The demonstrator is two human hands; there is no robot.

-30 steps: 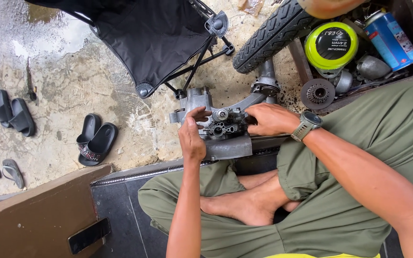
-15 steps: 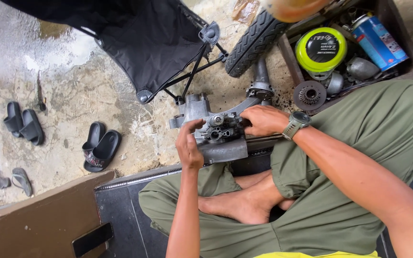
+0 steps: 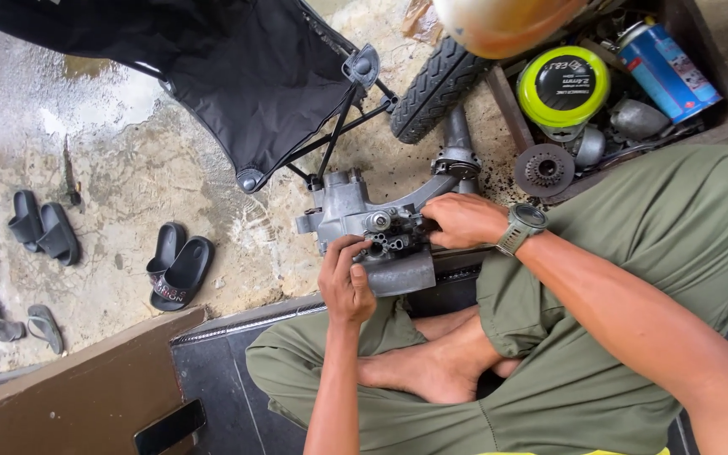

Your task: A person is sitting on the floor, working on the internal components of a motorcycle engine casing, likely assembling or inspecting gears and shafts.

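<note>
The grey engine part (image 3: 364, 223) lies with its long axis running near-left to far-right, toward the tyre (image 3: 431, 80), pinched between left hand (image 3: 345, 282) and right hand (image 3: 463, 221).

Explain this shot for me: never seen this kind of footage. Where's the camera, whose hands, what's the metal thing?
The camera sits on the person's head and looks down, so both arms are their own. They sit cross-legged on a dark mat. The left hand and right hand, with a wristwatch, both grip a grey metal engine part on the concrete floor. Around it: a black folding chair, a small tyre, black sandals, and a wooden crate holding a yellow-green spool, a blue can and a sprocket.
</note>
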